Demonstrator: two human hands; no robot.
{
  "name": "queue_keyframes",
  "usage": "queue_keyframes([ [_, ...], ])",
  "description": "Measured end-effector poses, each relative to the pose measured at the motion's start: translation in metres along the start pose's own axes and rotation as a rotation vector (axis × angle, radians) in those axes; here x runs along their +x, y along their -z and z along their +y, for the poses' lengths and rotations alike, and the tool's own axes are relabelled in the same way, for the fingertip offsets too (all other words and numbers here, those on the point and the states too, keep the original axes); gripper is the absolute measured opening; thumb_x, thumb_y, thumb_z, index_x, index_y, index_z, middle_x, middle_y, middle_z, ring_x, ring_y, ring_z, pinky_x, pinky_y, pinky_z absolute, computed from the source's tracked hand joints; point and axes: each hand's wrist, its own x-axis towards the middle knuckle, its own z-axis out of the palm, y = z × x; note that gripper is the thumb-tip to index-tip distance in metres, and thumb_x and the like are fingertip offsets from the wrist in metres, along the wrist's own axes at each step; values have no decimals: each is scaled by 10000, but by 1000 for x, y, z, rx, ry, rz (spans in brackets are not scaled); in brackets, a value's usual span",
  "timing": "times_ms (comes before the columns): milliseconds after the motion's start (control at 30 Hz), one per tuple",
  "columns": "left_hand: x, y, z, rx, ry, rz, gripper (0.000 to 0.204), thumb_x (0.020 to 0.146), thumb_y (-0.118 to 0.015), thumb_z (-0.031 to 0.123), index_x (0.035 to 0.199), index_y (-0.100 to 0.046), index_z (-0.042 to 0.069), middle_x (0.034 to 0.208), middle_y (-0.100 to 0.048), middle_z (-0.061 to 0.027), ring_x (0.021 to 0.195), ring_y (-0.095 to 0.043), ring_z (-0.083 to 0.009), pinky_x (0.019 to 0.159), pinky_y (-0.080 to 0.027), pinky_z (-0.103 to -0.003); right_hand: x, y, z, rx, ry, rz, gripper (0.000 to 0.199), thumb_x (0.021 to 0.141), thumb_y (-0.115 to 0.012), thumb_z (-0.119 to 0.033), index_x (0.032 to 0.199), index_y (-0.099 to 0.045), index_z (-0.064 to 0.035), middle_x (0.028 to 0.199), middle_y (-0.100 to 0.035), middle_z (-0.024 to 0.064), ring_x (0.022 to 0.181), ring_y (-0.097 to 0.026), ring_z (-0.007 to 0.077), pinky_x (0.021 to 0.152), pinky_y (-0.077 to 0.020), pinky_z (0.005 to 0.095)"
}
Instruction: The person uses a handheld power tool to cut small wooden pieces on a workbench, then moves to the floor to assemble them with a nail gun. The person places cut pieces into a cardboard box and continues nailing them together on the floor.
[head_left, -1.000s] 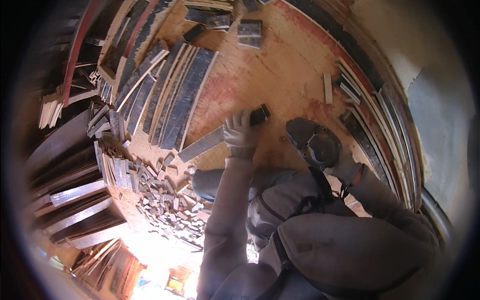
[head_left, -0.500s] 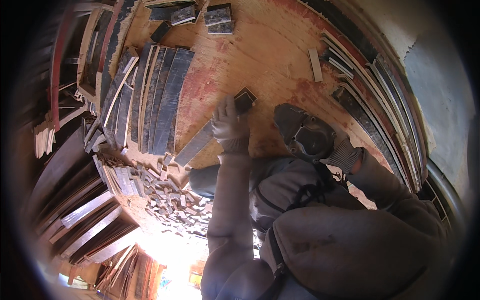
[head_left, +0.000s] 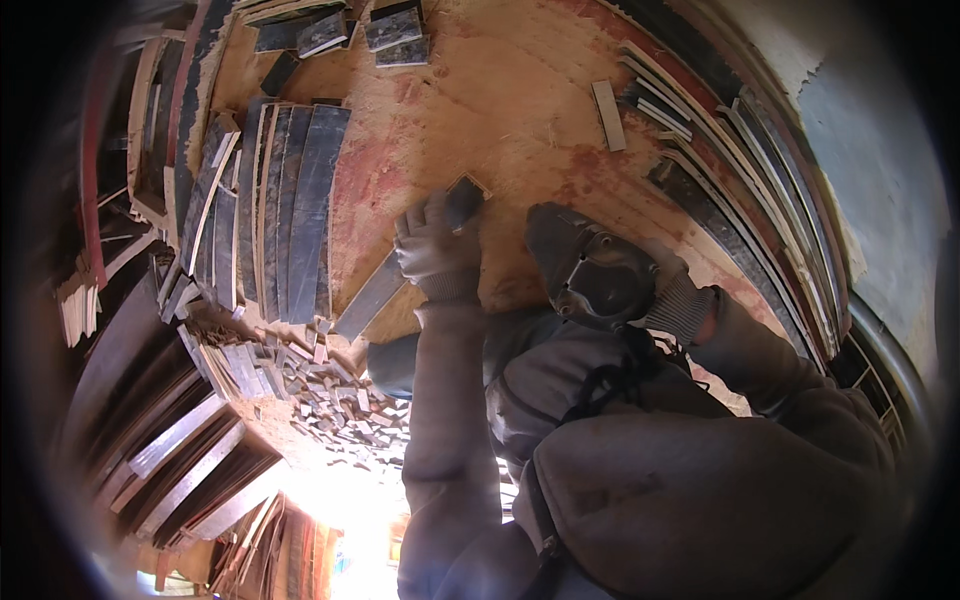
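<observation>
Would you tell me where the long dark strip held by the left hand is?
In the head view, the long dark strip lies centre-left on the board, slanting under the left hand, just right of the row of dark strips.

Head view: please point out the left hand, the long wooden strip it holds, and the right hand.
left hand (head_left: 437,247), head view, back of glove.
long wooden strip (head_left: 368,298), head view, lower part.
right hand (head_left: 590,270), head view, back of glove.

We see a strip (head_left: 410,262) lying on the worktop (head_left: 520,110) under the left hand (head_left: 437,250) — the right hand (head_left: 590,272) just beside it; stacked planks (head_left: 290,210) lie left, scraps (head_left: 340,395) nearer us, more strips (head_left: 740,190) right
</observation>
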Motion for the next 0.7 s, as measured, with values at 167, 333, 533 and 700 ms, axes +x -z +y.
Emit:
queue_keyframes([
  [167, 5, -1, 10, 33, 18, -37, 575, 686, -939, 307, 1190, -745, 112, 1162, -731, -121, 1081, -669, -370, 944, -563, -509, 2, 8, 3, -166, -76, -50, 750, 745, -919, -420, 1374, -664, -101, 1250, -748, 173, 1165, -727, 350, 1004, -589, 446],
  [333, 6, 3, 12, 10, 19, -63, 583, 700, -936, 314, 1210, -740, 109, 1163, -733, -121, 1083, -671, -373, 931, -564, -507, -2, 0, 13, 19, 58, 32, 792, 724, -929, -430, 1385, -649, -94, 1212, -753, 174, 1136, -736, 344, 980, -593, 448],
  [533, 7, 4, 4, 34, -7, -71, 588, 721, -925, 296, 1243, -728, 110, 1177, -731, -120, 1085, -669, -371, 927, -562, -504, -3, -4, -8, -37, -12, 28, 753, 786, -890, -411, 1415, -624, -92, 1237, -745, 165, 1157, -730, 324, 977, -589, 428],
  [700, 4, 2, 2, 22, 33, -73, 557, 727, -919, 295, 1221, -733, 118, 1176, -727, -113, 1074, -665, -362, 938, -555, -505, 12, 2, -17, 192, -69, -134, 661, 874, -829, -362, 1432, -615, -80, 1310, -728, 142, 1223, -710, 269, 1032, -569, 396],
])
